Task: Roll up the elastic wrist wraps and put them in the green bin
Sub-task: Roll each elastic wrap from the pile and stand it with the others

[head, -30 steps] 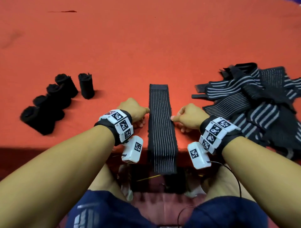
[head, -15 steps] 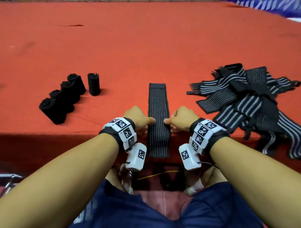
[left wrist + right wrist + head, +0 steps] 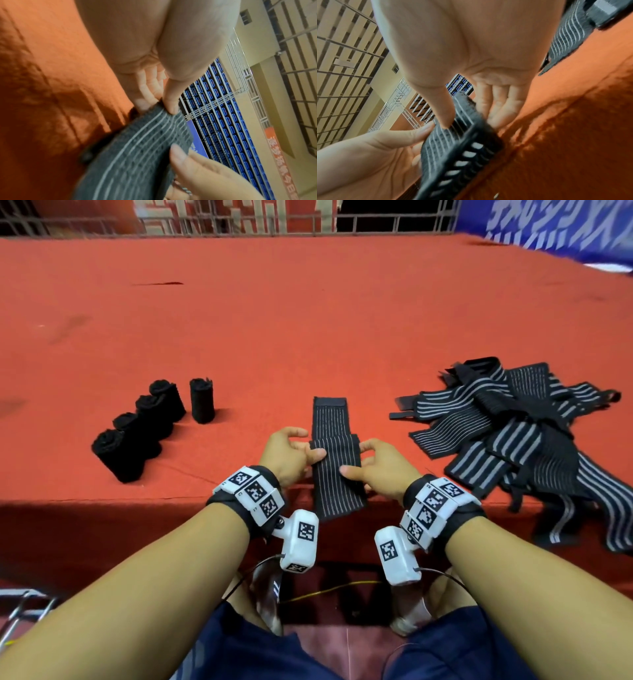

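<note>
Pinching the near end of a striped wrap (image 3: 337, 470) from both sides, the left hand (image 3: 287, 455) and right hand (image 3: 383, 465) are folding it back over itself at the front edge of the red table (image 3: 308, 320), probably to start a tight first turn. Five finished rolls (image 3: 154, 422) are standing in a cluster to the left, presumably waiting for the green bin, which is not showing anywhere. A loose pile of unrolled wraps (image 3: 520, 436) is lying to the right, spilling over the edge. Blue banner lettering at the far right is too cut off to read.

From the left wrist, the thumb and fingers are clamping the wrap's corner (image 3: 164, 112), with the other hand's thumb pressing nearby.

From the right wrist, the thumb is squeezing the folded wrap (image 3: 458, 135) against the fingers behind it. An orange sign is visible in the left wrist view, but its characters are too blurred to read.
</note>
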Demonstrator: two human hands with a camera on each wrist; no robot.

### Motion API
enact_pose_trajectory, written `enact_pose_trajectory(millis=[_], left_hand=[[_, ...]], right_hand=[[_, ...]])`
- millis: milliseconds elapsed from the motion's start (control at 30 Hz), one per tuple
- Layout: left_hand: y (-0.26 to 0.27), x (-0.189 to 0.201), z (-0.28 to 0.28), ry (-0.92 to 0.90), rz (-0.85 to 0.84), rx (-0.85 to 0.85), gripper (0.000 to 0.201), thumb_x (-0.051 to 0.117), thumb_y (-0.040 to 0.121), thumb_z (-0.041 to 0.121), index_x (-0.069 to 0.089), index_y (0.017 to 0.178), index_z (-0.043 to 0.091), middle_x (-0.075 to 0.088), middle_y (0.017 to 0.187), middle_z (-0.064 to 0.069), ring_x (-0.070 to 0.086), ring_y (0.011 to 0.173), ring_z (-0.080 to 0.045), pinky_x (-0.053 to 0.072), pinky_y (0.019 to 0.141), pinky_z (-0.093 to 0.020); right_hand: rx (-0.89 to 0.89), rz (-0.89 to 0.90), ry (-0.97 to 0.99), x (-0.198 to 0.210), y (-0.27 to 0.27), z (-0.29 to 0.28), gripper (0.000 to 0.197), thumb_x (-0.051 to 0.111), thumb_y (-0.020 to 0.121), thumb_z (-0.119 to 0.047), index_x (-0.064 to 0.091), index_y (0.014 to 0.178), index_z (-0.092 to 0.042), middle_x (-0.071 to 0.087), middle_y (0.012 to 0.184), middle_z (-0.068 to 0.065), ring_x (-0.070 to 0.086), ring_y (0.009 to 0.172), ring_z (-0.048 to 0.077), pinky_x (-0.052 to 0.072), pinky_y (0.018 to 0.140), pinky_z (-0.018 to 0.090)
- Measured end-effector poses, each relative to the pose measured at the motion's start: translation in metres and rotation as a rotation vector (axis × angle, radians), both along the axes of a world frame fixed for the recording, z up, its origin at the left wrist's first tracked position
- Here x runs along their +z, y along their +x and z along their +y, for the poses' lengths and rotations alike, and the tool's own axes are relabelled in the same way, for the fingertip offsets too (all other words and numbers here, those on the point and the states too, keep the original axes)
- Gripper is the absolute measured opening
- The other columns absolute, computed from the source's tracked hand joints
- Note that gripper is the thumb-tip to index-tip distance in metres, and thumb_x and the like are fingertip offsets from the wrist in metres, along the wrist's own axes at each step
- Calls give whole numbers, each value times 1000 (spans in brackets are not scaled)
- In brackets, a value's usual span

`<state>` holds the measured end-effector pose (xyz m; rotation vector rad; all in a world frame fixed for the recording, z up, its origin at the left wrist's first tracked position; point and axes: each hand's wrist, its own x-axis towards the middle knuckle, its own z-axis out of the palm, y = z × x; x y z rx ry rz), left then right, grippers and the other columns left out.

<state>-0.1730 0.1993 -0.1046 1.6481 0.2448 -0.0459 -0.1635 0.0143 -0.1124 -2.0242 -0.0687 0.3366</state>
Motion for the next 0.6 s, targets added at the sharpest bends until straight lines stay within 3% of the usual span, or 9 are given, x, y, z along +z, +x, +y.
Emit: enact_pose_trajectory(millis=[67,200,267,333,400,500,567,600], left_hand=[[4,1,0,-80,-39,37,50,69,90,-6,45,134,3,61,81,-3,66,65,-12,52,49,-23],[6,-4,-3,-67,-28,-69,61,70,92,3,37,140,21,65,86,-5,66,60,-10,51,47,-25],[8,-11,-6,-34,-29,-128,71,69,90,-5,35,145,26,71,88,-12,70,69,-18,59,58,-35],[11,-20,-6,-17,-51,-122,78,69,87,-10,35,147,27,73,91,-21,70,77,-26,61,77,-46],[16,-27,-5,14,-57,-63,80,75,85,-5,36,148,27,74,90,-25,70,77,-27,60,85,-51],[23,-36,-4,-2,-38,-7,76,78,86,5,37,147,23,76,84,-16,72,72,-23,62,77,-44],[28,-41,-4,-34,-17,20,72,78,87,7,39,146,20,77,85,-14,74,72,-23,62,68,-39],[31,-44,-3,-31,-15,34,70,78,87,9,40,145,19,77,86,-15,75,74,-25,63,69,-40]], right_hand=[[6,-61,40,2,2,1,41,73,90,-7,45,119,-16,71,80,5,69,60,14,53,55,31],[-122,-155,100,-3,17,4,46,75,89,-11,47,125,-18,75,89,7,74,76,22,61,75,43],[-160,-152,168,-5,22,6,49,75,90,-13,46,129,-17,74,94,7,74,81,23,61,79,45],[-150,-159,202,-8,24,6,53,74,90,-15,44,134,-16,72,98,6,72,81,20,60,74,39],[-123,-182,238,-12,23,7,56,75,89,-13,43,135,-17,69,104,2,68,75,11,55,66,30],[-67,-235,314,-22,21,4,52,78,86,-9,51,130,-19,60,120,1,67,68,7,53,63,22],[-18,-277,340,-27,22,2,46,83,81,-12,62,121,-22,57,125,3,69,82,13,55,72,25],[6,-300,322,-29,23,1,45,87,76,-17,66,115,-24,57,124,3,69,92,17,56,80,28]])
